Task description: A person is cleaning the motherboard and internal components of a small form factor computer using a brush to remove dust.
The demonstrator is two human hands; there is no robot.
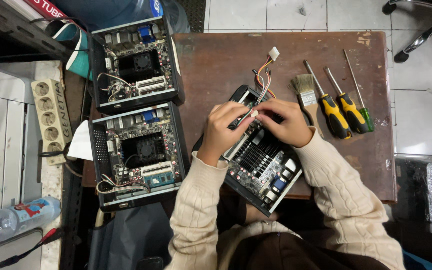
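Observation:
An open small computer case (262,170) with its circuit board exposed lies tilted at the front edge of the brown table (216,65). My left hand (222,129) rests on the case's left side, fingers pinching a small connector. My right hand (285,120) meets it from the right, fingertips on the same white connector (252,114). A bundle of coloured wires (264,75) with a white plug runs up from the case between my hands. Cream knitted sleeves cover both arms.
Two more open computer cases (136,62) (137,155) stand at the table's left. A paint brush (306,92) and three screwdrivers (346,105) lie at the right. A power strip (51,120) and a plastic bottle (16,217) are on the left counter. A chair base (421,25) stands beyond.

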